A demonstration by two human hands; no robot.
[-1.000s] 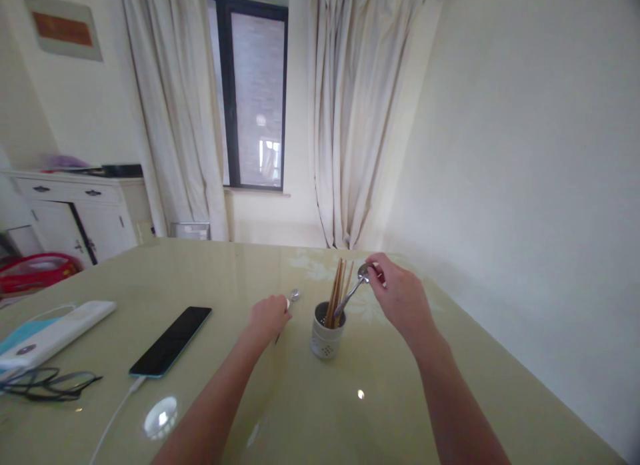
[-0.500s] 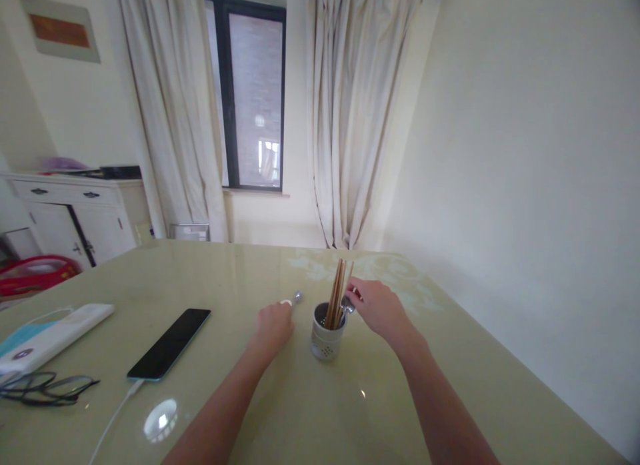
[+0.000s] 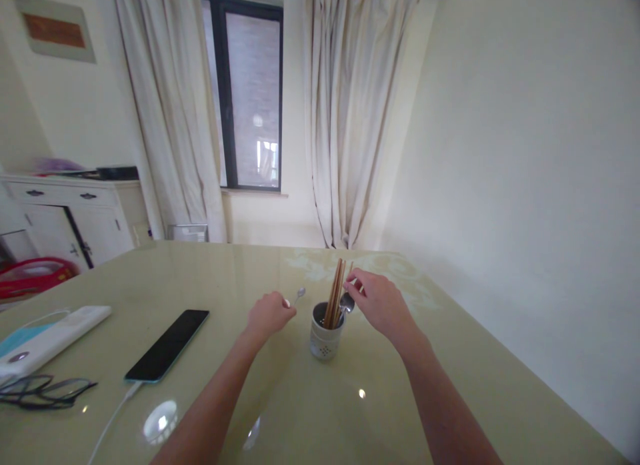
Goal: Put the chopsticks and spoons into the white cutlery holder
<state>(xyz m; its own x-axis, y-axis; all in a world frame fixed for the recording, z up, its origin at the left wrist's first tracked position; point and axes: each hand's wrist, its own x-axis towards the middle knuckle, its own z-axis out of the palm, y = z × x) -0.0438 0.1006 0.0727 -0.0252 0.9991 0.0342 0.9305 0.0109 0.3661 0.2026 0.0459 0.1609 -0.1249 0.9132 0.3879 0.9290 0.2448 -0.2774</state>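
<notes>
The big spoon (image 3: 347, 302) leans bowl-up in the cup (image 3: 325, 346) beside chopsticks (image 3: 334, 297). At its bowl, my right hand (image 3: 379, 301) curls loosely; I can't tell if that grip holds it. My left hand (image 3: 271, 314) pinches a small spoon (image 3: 301, 292).

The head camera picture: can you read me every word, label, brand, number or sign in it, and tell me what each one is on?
None can be read.
White bar: a dark oval mark, too blurred to tell if it has letters.
Red object: yellowish marks, too blurred to read.
Cup: a pattern of dots, no letters that I can make out.
Phone: dark screen, no text showing.
</notes>
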